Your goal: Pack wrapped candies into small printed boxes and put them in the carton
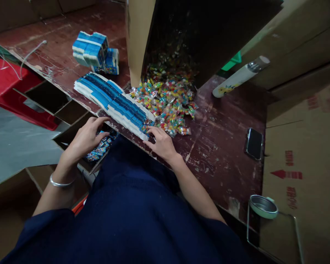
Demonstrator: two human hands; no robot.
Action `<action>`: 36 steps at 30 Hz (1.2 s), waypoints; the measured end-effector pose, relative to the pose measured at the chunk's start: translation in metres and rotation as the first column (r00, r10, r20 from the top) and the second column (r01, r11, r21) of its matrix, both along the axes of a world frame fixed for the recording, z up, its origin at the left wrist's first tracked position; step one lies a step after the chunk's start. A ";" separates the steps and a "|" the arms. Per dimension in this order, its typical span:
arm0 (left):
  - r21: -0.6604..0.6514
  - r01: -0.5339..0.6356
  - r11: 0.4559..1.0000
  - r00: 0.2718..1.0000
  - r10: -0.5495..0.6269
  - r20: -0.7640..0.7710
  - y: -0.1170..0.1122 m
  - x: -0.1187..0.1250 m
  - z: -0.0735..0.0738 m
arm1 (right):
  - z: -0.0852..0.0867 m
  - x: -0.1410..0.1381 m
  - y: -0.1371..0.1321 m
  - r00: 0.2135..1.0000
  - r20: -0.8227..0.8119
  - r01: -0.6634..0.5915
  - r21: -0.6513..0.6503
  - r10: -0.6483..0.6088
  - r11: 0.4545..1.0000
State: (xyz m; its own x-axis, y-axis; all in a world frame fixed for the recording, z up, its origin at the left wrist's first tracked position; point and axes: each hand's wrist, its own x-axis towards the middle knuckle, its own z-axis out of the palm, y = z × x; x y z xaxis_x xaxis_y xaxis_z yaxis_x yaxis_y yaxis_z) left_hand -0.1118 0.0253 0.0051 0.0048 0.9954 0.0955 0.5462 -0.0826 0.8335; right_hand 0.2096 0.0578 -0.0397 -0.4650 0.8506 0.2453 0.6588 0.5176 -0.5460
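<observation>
A long row of stacked blue-and-white packets (112, 99) lies along the near edge of the dark red table. My right hand (162, 145) is at the right end of this row, thumb and fingers closed about the edge of the end packet. Just left of the row, my left hand (86, 139) hovers with thumb and fingers apart, nothing seen in it. Beneath it, an open carton (96, 170) contains small blue filled packets (100, 148), partly hidden by the hand. Small clear bags of colourful candy (167, 106) are heaped behind the row.
The candy spills from a large open box (136, 40). More blue-and-white bundles (90, 47) stand behind the row. A white flask (236, 79) and a phone (254, 143) are at the right. A red stool (5, 79) is left; a metal cup (264, 207) hangs low right.
</observation>
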 end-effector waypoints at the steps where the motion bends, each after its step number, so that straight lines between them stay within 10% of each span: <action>1: -0.026 -0.001 1.000 1.000 0.002 0.019 -0.001 0.006 0.001 | -0.001 0.001 -0.001 1.000 -0.002 -0.012 0.009 0.012 1.000; 5: -0.198 0.160 0.967 0.923 -0.076 0.376 -0.001 0.049 -0.001 | 0.000 0.011 -0.005 0.996 -0.092 0.016 0.105 -0.006 0.994; 9: -0.308 0.329 0.893 0.641 0.029 0.767 0.003 0.091 -0.016 | 0.010 0.014 -0.019 0.969 -0.235 0.175 0.407 -0.082 0.897; 15: -0.292 0.453 0.842 0.263 0.187 0.947 0.009 0.119 -0.025 | 0.022 0.000 -0.050 0.971 -0.153 -0.071 0.554 0.186 0.829; 21: -0.220 0.558 0.800 0.314 0.042 0.948 0.004 0.109 -0.022 | 0.047 0.002 -0.047 0.956 -0.278 -0.082 0.060 0.096 0.995; 28: -0.218 0.664 0.716 0.436 -0.133 0.890 -0.007 0.116 -0.018 | 0.062 0.004 -0.036 0.938 -0.345 -0.092 -0.301 -0.019 0.949; 36: -0.302 0.367 0.880 0.431 0.127 0.893 -0.011 0.134 -0.027 | 0.045 -0.005 -0.045 0.806 -0.499 0.154 -0.344 -0.319 0.926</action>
